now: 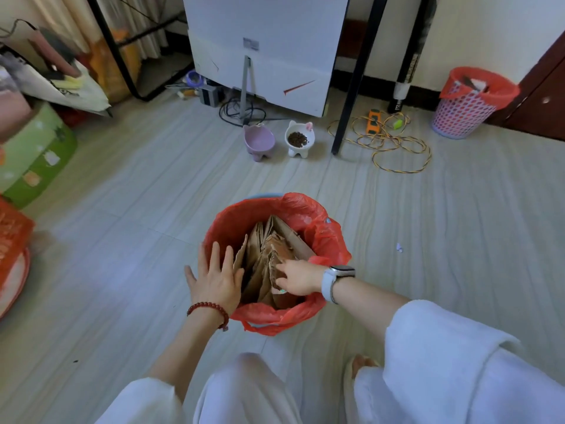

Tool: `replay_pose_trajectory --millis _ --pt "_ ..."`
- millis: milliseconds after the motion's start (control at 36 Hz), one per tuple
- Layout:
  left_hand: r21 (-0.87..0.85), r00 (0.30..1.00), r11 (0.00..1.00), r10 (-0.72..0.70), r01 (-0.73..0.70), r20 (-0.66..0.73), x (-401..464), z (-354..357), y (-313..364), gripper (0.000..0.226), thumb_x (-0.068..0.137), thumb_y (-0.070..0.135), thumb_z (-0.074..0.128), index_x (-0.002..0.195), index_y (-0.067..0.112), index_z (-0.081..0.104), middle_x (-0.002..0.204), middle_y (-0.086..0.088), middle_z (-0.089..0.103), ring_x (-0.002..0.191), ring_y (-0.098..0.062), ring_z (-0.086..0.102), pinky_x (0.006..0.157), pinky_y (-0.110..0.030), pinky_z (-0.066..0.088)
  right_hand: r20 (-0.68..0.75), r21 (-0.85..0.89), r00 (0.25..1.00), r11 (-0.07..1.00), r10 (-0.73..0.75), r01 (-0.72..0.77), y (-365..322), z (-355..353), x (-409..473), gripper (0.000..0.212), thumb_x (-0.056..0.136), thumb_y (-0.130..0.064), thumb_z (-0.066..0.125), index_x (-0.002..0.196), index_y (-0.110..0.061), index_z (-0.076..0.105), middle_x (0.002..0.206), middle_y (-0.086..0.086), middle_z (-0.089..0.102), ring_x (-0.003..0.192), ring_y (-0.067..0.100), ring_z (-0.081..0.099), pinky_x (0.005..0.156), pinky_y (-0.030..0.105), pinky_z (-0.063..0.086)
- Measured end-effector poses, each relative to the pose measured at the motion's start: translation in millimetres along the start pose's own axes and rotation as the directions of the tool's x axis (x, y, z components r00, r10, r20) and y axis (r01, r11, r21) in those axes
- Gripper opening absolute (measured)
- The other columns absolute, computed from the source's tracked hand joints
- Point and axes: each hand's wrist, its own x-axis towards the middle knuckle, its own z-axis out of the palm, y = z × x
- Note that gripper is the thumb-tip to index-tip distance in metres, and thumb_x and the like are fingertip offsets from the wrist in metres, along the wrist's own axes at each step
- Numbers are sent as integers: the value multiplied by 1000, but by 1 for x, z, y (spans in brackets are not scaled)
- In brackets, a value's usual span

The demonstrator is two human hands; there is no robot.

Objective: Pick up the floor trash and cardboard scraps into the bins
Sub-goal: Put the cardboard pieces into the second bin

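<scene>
A bin lined with a red bag [331, 240] stands on the floor right in front of me. Brown cardboard scraps [263, 252] stand upright inside it. My left hand [215, 278] lies flat with spread fingers over the bin's left rim. My right hand [298, 276] reaches in from the right, and its fingers press on the top of the cardboard. A small pale scrap [399, 247] lies on the floor to the right of the bin. A second, pink lattice bin with a red bag [470, 102] stands at the far right by the wall.
Two pet bowls, one purple [259, 141] and one white with kibble [300, 138], stand ahead. A coiled yellow cable [394, 142] lies by a black table leg [351, 96]. A green box [36, 154] and an orange crate [12, 237] sit at the left.
</scene>
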Motion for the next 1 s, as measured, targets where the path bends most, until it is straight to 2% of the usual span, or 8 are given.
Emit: replay_pose_trajectory --millis 111,333,417,528,611,694,889,1000 --pt "74 997 997 17 -23 80 3 -8 7 53 97 47 13 147 34 1 157 -2 -8 142 -30 -17 108 -64 -6 -33 -16 999 999 -40 40 11 -7 3 31 96 -17 35 105 -3 61 118 19 59 103 33 56 85 34 44" --pt "-154 986 983 74 -96 -147 21 -34 85 52 94 39 36 142 21 29 155 -8 14 144 -27 2 111 -58 -1 -308 407 950 896 -47 177 69 -81 -40 23 92 -14 41 93 -12 64 82 4 69 59 18 62 48 18 46" --pt "-158 961 962 190 -223 -199 32 -29 139 45 91 31 38 132 17 46 148 -11 32 140 -30 21 110 -56 14 -461 592 879 781 124 200 124 -87 -48 22 94 -12 40 92 -12 63 74 3 64 60 17 57 50 23 45" --pt "-202 909 894 357 -399 -213 45 -13 220 37 71 28 46 98 14 66 111 -12 66 105 -34 62 78 -49 51 -465 781 753 617 466 100 225 -60 -34 21 91 -2 41 89 -9 61 75 12 60 57 17 52 51 21 45" --pt "-264 886 846 434 -463 -163 57 21 276 37 75 20 58 112 12 60 124 -12 58 118 -31 54 90 -47 45 -411 811 686 584 601 -26 294 -30 -11 22 84 0 46 83 -15 63 89 14 65 72 20 55 74 33 50" --pt "-283 910 876 414 -390 29 75 71 316 48 91 23 45 138 17 34 149 -6 28 140 -23 21 110 -42 22 -395 776 656 615 644 -136 339 -5 16 29 89 -1 42 106 -3 65 105 11 65 95 25 58 83 27 43" --pt "-103 867 986 167 -134 470 110 204 318 58 96 21 38 146 25 9 156 -4 -1 144 -27 0 113 -41 20 -337 553 805 795 489 -251 413 43 109 58 88 -5 41 143 -18 28 145 8 31 133 30 31 103 30 29" --pt "58 835 970 172 -236 522 112 234 293 61 93 25 40 144 28 6 154 -8 -10 142 -34 -6 110 -43 25 -297 312 839 877 456 -366 423 48 127 66 88 -5 38 147 -26 14 156 4 3 142 26 9 108 39 25"
